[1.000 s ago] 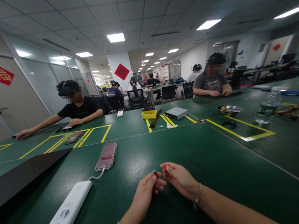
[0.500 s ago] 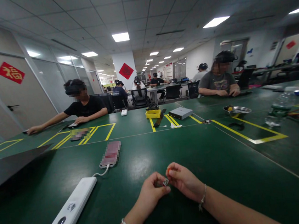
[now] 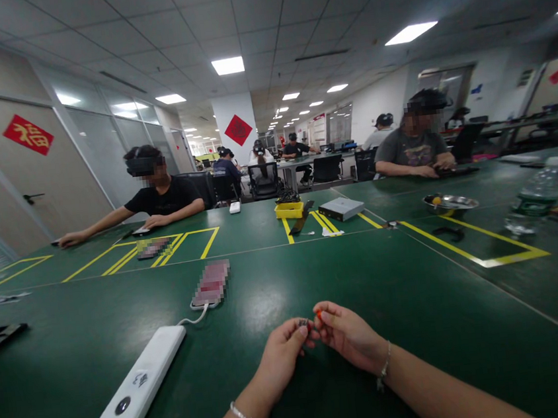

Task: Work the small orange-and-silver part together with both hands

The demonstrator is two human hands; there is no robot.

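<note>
My left hand (image 3: 284, 349) pinches a small silvery-grey piece (image 3: 303, 325) between thumb and fingers; it is too small to name and partly covered by the thumb. Close beside it, my right hand (image 3: 348, 333) grips a small orange piece (image 3: 319, 316) at its fingertips, mostly hidden. The fingertips of both hands nearly meet above the green table (image 3: 259, 397); I cannot tell whether the two pieces touch. A bracelet hangs at each wrist.
Left of my hands lie a white power bank (image 3: 142, 379) and a cabled phone (image 3: 210, 284). Farther back are a yellow tray (image 3: 289, 210), a grey box (image 3: 341, 210), a metal bowl (image 3: 458, 203) and a water bottle (image 3: 532, 199). Two people sit across the table.
My left thumb has closed over the silvery piece, and the left fingers sit slightly higher. The large dark panel at the left has mostly left the view. The scene has shifted a little rightward.
</note>
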